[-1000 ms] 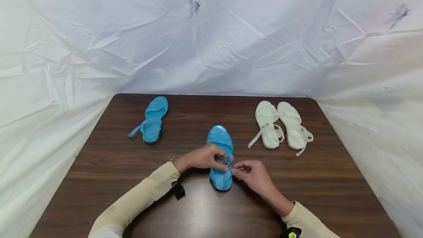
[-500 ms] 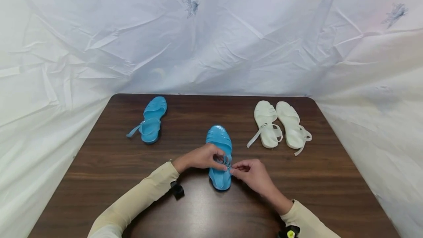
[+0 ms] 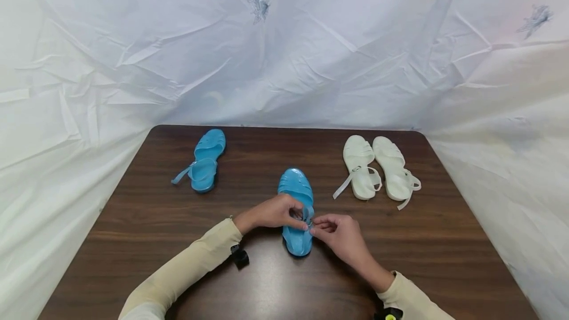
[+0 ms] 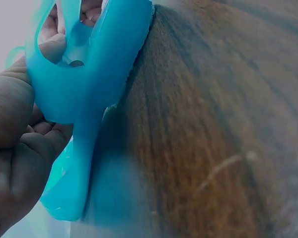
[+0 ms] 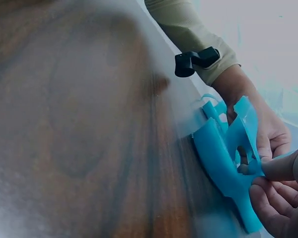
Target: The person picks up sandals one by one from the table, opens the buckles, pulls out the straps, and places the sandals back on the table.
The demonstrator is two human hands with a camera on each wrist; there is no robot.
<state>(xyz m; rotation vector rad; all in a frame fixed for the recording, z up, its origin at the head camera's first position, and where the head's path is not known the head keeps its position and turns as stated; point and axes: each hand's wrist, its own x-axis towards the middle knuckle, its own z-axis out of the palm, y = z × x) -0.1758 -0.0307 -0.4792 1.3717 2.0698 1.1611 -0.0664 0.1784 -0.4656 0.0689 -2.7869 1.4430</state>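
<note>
A blue jelly sandal (image 3: 295,185) lies in the middle of the table, toe pointing away from me. From its left side my left hand (image 3: 277,211) reaches over and pinches the ankle strap (image 3: 307,213) near the buckle. My right hand (image 3: 340,233) pinches the strap's end between thumb and forefinger on the sandal's right side. In the left wrist view the left thumb (image 4: 52,48) shows through the opening of the blue side wall. The right wrist view has the right fingers (image 5: 280,196) close against the strap; the buckle itself is largely hidden by fingers.
Another blue sandal (image 3: 208,154) lies at the back left, its strap hanging out leftward. Two white sandals (image 3: 359,162) lie side by side at the back right with loose straps. Behind the dark wooden table (image 3: 266,147) hangs a white plastic sheet (image 3: 284,63).
Both hands stay at the sandal's strap. The right fingertips have shifted very slightly at the buckle; the other sandals have not moved.
</note>
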